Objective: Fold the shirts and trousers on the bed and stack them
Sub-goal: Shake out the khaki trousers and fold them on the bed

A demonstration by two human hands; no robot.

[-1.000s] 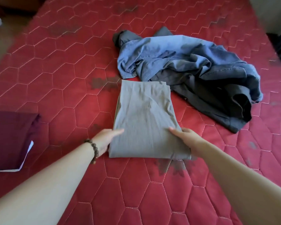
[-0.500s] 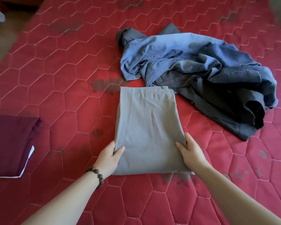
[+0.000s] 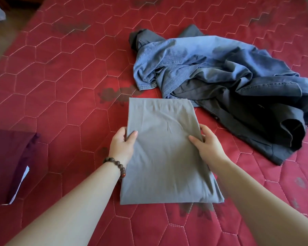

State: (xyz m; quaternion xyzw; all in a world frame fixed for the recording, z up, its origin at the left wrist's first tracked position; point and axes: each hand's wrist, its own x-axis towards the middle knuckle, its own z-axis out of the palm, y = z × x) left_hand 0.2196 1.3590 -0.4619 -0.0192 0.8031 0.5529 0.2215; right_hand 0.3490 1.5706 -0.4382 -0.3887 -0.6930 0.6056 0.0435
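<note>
Both hands grip the folded grey garment at mid-length on the bed.

It lies flat at centre; the left hand at 9 o'clock and the right hand at 3 o'clock each pinch a side edge, thumb on top, the other fingers curled under, probably for one more fold or a lift to the stack. Forearms reach in from 6 o'clock, wrists level. Unfolded blue shirt and dark garment lie heaped at 1 o'clock, touching its far edge; a maroon folded piece sits at 9 o'clock.
</note>
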